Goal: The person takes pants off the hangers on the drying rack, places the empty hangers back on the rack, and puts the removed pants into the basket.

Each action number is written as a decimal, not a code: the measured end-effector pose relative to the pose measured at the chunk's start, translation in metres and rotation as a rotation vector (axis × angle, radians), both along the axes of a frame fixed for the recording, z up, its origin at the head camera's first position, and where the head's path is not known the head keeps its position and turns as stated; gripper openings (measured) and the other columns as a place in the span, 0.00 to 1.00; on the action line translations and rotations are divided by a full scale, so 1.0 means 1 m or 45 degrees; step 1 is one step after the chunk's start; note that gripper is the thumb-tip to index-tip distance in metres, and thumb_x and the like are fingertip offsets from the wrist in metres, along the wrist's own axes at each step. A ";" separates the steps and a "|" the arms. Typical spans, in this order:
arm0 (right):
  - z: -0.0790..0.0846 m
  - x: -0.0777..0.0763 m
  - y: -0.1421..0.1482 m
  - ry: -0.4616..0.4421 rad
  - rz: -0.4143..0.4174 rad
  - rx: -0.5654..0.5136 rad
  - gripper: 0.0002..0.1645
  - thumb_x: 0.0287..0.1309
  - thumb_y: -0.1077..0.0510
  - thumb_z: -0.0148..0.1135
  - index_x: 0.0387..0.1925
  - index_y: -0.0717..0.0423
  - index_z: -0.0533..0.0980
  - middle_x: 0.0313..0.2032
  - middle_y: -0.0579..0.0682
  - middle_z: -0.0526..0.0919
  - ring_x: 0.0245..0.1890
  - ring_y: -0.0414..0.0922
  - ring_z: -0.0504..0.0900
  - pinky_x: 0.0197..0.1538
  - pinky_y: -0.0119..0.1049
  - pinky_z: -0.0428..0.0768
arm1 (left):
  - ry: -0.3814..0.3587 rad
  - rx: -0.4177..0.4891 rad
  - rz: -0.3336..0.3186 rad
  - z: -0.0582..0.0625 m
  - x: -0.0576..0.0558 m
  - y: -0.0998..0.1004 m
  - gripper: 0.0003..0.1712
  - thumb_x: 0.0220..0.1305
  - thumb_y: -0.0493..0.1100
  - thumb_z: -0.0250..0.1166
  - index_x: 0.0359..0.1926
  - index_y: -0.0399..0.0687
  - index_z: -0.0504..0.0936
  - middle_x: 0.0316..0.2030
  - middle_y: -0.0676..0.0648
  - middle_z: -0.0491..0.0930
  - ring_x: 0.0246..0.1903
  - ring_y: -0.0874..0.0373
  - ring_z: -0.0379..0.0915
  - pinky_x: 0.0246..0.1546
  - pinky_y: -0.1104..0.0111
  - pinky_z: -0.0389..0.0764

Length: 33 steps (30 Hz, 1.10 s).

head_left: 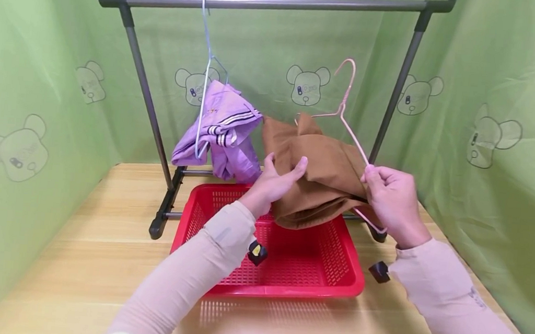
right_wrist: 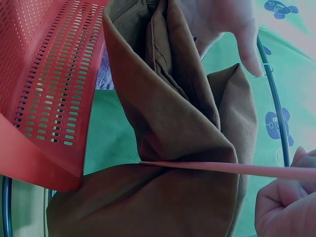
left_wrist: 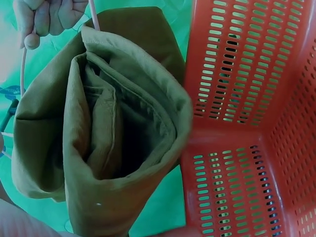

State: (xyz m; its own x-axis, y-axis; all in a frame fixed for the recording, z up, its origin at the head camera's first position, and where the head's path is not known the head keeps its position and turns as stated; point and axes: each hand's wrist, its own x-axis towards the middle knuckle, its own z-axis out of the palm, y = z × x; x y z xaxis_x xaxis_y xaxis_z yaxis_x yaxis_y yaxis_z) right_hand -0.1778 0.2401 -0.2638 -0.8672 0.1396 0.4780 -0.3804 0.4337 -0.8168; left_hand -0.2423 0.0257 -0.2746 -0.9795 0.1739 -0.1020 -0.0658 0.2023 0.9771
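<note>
A brown garment (head_left: 322,158), apparently trousers, hangs folded over a pink hanger (head_left: 355,142) in front of the rack. My right hand (head_left: 394,203) pinches the hanger's right arm between thumb and fingers. My left hand (head_left: 273,186) lies against the garment's left side, thumb and fingers spread. In the left wrist view the garment (left_wrist: 123,197) shows a wide opening with inner folds. The hanger (right_wrist: 197,166) runs into a fold of the cloth in the right wrist view; its far end is hidden there.
A metal rack (head_left: 280,4) spans the back. A pale blue hanger (head_left: 201,104) on its bar holds a purple garment (head_left: 238,123) with striped trim. Below the brown cloth stands a red perforated basket (head_left: 286,294) on the wooden table (head_left: 115,249). Green curtains (head_left: 23,90) surround it.
</note>
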 end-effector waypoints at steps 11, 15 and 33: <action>-0.001 0.000 -0.002 -0.011 -0.059 0.083 0.21 0.72 0.54 0.51 0.31 0.69 0.78 0.11 0.42 0.67 0.12 0.36 0.61 0.14 0.31 0.61 | -0.070 0.099 0.004 -0.001 -0.006 0.004 0.58 0.55 0.73 0.62 0.76 0.56 0.44 0.71 0.39 0.52 0.68 0.48 0.53 0.67 0.55 0.58; -0.002 -0.001 -0.002 -0.004 -0.083 0.114 0.21 0.71 0.54 0.51 0.30 0.68 0.78 0.11 0.43 0.67 0.13 0.37 0.61 0.17 0.33 0.62 | -0.054 0.091 0.024 -0.001 -0.008 0.008 0.55 0.54 0.73 0.62 0.75 0.57 0.49 0.70 0.40 0.55 0.67 0.48 0.55 0.66 0.54 0.60; -0.002 0.002 -0.005 0.049 -0.106 0.154 0.21 0.71 0.55 0.52 0.28 0.67 0.79 0.10 0.43 0.67 0.12 0.37 0.62 0.18 0.32 0.63 | 0.000 0.047 0.058 -0.002 -0.012 0.012 0.44 0.54 0.68 0.67 0.65 0.51 0.69 0.60 0.45 0.71 0.64 0.48 0.60 0.60 0.55 0.68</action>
